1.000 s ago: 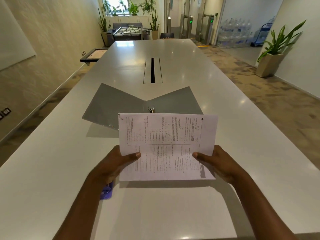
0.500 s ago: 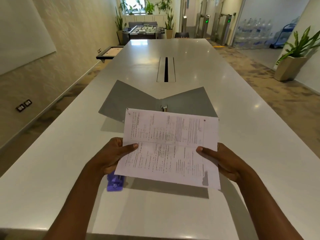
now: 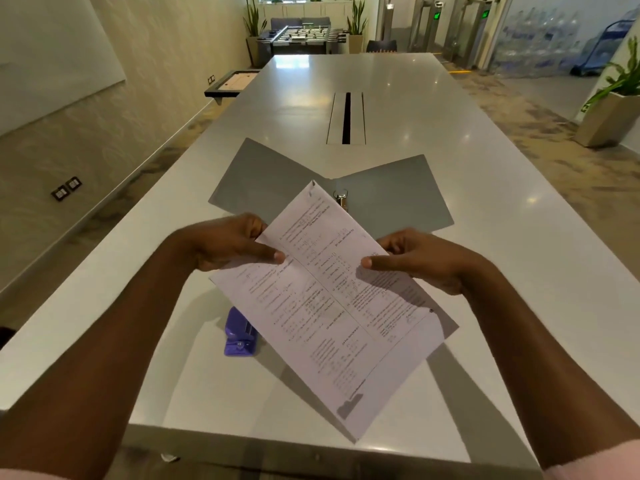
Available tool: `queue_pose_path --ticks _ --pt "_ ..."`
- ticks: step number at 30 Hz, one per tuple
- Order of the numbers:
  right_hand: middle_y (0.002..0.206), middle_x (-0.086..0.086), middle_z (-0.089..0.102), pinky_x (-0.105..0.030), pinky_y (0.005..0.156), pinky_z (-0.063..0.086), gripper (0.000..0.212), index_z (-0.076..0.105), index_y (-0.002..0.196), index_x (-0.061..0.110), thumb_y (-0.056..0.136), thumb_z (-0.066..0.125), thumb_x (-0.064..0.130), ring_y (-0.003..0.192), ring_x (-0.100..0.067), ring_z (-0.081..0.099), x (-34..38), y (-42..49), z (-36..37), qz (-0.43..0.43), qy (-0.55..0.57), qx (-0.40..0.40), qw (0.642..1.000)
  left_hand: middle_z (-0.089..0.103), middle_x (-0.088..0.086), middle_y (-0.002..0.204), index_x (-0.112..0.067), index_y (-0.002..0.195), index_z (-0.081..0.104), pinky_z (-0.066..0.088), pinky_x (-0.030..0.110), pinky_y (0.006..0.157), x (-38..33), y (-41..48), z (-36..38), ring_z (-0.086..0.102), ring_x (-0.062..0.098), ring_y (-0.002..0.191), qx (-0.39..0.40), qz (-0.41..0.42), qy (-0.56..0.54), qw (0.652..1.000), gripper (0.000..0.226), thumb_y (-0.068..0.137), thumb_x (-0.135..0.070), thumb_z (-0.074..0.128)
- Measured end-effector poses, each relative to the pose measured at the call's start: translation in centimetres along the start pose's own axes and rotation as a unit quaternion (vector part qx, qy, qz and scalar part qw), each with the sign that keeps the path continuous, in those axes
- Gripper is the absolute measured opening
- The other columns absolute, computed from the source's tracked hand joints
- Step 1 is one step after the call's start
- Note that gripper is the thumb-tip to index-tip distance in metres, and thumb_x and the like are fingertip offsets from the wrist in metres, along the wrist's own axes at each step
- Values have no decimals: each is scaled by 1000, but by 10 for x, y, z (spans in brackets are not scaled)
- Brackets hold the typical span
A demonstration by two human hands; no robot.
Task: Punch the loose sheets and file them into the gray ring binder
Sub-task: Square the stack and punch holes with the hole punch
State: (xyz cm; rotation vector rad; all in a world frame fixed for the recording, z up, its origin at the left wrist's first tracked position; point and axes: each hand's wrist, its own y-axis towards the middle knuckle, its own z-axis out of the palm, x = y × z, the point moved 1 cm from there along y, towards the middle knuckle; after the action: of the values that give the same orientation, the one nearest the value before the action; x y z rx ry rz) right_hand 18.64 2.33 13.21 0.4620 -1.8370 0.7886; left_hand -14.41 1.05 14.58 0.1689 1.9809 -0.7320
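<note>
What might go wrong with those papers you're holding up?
1. The left hand and right hand pinch the sheets only at the side edges, tilted in the air above the table. Pages might slide apart, so the punched holes would not line up for the binder.
2. The punch lies partly hidden under the sheets. Lowering them without looking might bump it or crease a corner.

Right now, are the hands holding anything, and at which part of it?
The printed sheets: the left hand pinches their upper-left edge, the right hand their upper-right edge, thumbs on top.
</note>
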Motion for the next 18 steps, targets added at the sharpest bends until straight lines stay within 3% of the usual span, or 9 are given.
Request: queue_pose_path --ticks 6,9,11,18 --pt "107 -5 82 -44 84 65 12 79 105 12 96 71 12 93 -29 80 -18 2 22 16 33 -38 999 79 9 108 -6 118 71 65 40 78 -9 2 -4 78 36 99 21 -37 44 998 20 98 -7 68" --pt "108 -1 82 -37 79 66 15 79 108 11 96 71 12 91 -25 81 -26 2 32 16 33 -56 998 79 8 110 -4 120 71 66 39 78 -9 3 -3 79 34 99 31 -49 62 996 22 98 -8 69" --pt "112 -1 81 -39 82 66 18 79 112 10 96 71 13 92 -26 81 -32 3 38 12 38 -71 997 80 6 107 -6 117 72 66 40 79 -8 4 -2 79 34 97 27 -51 80 995 20 97 -10 70" --pt "112 -4 81 -54 91 62 21 77 109 5 96 72 20 91 -32 80 -59 6 58 43 93 -124 987 80 -4 110 -19 117 79 57 28 80 14 3 -7 75 20 103 -125 9 70 990 22 98 -27 70"
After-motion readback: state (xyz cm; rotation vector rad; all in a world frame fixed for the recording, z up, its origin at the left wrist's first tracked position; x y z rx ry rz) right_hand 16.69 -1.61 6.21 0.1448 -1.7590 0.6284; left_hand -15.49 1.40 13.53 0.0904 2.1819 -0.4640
